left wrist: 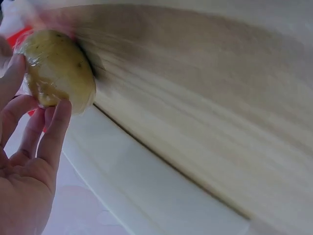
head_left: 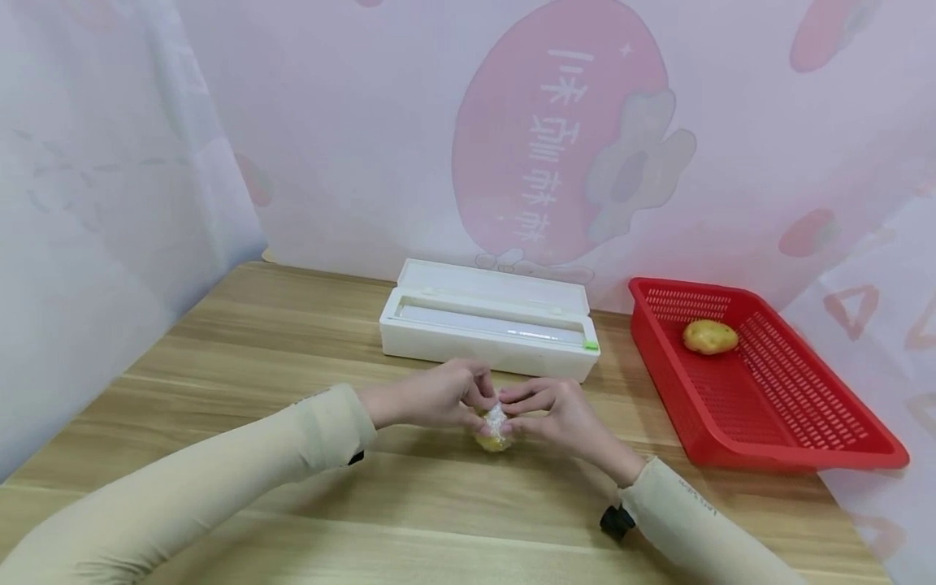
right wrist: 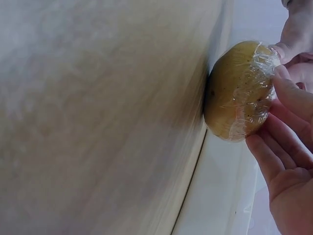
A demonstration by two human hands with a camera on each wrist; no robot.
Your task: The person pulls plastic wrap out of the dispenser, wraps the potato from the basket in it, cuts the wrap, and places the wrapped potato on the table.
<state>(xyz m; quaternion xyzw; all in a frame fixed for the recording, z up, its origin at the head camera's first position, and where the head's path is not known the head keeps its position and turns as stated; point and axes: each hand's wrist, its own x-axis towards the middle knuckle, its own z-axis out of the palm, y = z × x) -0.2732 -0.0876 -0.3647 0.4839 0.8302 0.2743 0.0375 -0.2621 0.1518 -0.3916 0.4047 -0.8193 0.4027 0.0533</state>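
A potato (right wrist: 230, 93) wrapped in clear cling film (right wrist: 261, 68) is on the wooden table, between both hands. In the head view my left hand (head_left: 439, 396) holds it from the left, thumb and fingers bent around the crumpled film on top. My right hand (head_left: 559, 416) grips the opposite side in the same way, its fingertips close to the left ones. The left wrist view shows the potato (left wrist: 63, 71) with film stretched over its skin and fingertips on its side. Much of the film's gathered part is covered by the fingers.
Behind the hands stands a white cling film box (head_left: 483, 345), lid up, with a roll inside and a green piece at its right end. To the right, a red plastic basket (head_left: 702, 435) holds another potato (head_left: 709, 336). A printed curtain (head_left: 329, 146) hangs behind the table (head_left: 219, 357).
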